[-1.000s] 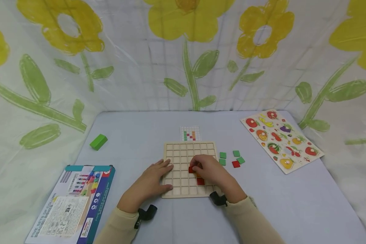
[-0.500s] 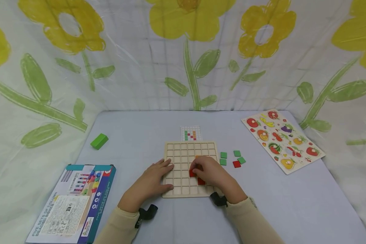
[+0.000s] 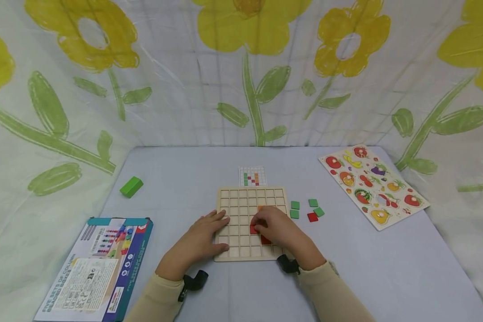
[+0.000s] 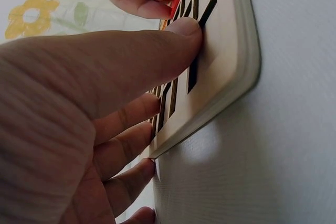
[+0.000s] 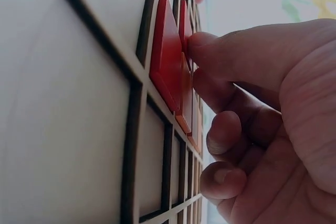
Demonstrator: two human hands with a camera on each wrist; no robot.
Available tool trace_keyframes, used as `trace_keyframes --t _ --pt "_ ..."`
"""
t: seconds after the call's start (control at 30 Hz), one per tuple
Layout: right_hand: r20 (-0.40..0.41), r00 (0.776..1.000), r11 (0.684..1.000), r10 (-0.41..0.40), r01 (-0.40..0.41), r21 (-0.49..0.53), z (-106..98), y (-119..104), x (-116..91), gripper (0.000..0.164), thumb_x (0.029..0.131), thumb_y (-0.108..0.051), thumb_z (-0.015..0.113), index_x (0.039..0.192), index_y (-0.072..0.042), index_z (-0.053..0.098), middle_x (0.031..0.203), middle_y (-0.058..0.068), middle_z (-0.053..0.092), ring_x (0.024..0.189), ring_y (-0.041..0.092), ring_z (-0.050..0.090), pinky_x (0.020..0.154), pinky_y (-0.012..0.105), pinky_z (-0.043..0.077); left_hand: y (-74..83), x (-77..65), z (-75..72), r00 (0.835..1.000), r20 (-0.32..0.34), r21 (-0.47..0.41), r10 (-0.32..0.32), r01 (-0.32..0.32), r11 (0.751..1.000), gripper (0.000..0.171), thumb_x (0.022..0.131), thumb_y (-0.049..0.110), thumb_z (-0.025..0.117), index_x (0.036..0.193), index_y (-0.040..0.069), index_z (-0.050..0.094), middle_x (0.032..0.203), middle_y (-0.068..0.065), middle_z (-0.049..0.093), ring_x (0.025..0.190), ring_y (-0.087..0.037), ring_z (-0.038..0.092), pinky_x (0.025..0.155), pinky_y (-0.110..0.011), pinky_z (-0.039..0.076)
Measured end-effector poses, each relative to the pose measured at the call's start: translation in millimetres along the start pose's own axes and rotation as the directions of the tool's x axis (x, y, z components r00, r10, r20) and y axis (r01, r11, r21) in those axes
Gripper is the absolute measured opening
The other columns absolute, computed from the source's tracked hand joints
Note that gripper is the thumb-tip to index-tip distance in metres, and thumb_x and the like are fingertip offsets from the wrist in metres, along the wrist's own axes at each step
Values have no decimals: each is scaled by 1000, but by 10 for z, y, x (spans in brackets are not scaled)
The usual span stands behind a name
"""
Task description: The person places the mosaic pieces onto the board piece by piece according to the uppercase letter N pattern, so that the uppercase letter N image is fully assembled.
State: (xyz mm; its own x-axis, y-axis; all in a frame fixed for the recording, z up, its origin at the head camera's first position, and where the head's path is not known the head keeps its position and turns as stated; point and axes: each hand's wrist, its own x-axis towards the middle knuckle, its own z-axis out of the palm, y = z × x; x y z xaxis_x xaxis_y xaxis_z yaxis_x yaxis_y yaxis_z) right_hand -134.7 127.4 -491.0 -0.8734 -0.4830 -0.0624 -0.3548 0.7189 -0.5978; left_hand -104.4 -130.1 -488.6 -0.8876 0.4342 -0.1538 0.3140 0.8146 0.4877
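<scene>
My left hand [image 3: 201,237] rests with spread fingers on the left edge of the wooden grid board [image 3: 233,256]. In the left wrist view its thumb [image 4: 157,51] lies on the board's rim. My right hand [image 3: 279,226] is over the board, thumb and forefinger pinching a red square tile [image 3: 253,229] at a grid cell. The right wrist view shows the fingertips against this red tile [image 5: 185,24]. A nearer red tile [image 3: 265,240] sits in the grid, and orange tiles [image 5: 186,95] lie beside it, partly hidden by the hand.
Several green tiles [image 3: 295,205] and a red tile [image 3: 312,217] lie right of the board. A pattern card [image 3: 252,175] lies behind it. A fruit puzzle board [image 3: 372,185] is at the far right. On the left are a green block [image 3: 131,186] and a printed box [image 3: 94,268].
The right hand has brought the red tile slightly nearer to me, down to its cell, and still touches it. The left hand has stayed on the board's edge.
</scene>
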Motion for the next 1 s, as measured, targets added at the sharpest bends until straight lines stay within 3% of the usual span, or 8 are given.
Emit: trace_keyframes --t 0.17,0.3,0.53,0.73,0.87,1.0 --pt "-5 1000 1000 -4 4 -23 3 -19 -9 8 92 -14 74 94 -22 76 92 -11 63 88 9 56 82 30 54 -3 6 5 1000 -3 2 6 -6 1000 74 84 37 81 148 15 53 162 0 36 152 -26 25 123 -50 23" --pt "-30 1000 1000 1 0 17 -30 -4 -22 7 93 -16 73 96 -21 75 93 -12 62 87 9 55 79 29 53 -7 8 7 1000 -6 2 8 -8 1000 73 83 36 82 147 14 53 161 -1 36 152 -27 25 122 -51 23" --pt "-203 977 992 58 -34 119 -342 297 -166 12 95 -14 70 106 -16 75 94 -8 64 78 14 53 66 29 49 -3 8 18 1000 -9 1 0 0 1000 74 83 35 82 147 14 53 161 -1 36 152 -27 25 123 -51 23" --pt "-246 941 972 233 -218 89 -634 810 -457 16 95 -14 69 110 -16 74 95 0 63 79 18 52 67 31 47 1 11 28 1000 -15 7 0 0 1000 74 82 35 83 147 14 54 161 -1 37 152 -28 26 122 -51 24" --pt "-197 923 944 330 -326 53 -750 1068 -645 20 95 -15 69 114 -16 74 96 2 62 85 21 53 71 33 46 0 8 24 1000 -14 5 5 -5 1000 74 82 36 83 147 14 54 161 -1 37 151 -28 27 122 -52 24" --pt "-145 919 930 367 -364 47 -780 1180 -747 26 94 -16 70 120 -18 73 98 3 61 89 22 52 72 33 46 -3 3 14 1000 -15 3 9 -9 1000 74 82 36 83 147 14 53 161 0 37 152 -28 26 122 -52 24"
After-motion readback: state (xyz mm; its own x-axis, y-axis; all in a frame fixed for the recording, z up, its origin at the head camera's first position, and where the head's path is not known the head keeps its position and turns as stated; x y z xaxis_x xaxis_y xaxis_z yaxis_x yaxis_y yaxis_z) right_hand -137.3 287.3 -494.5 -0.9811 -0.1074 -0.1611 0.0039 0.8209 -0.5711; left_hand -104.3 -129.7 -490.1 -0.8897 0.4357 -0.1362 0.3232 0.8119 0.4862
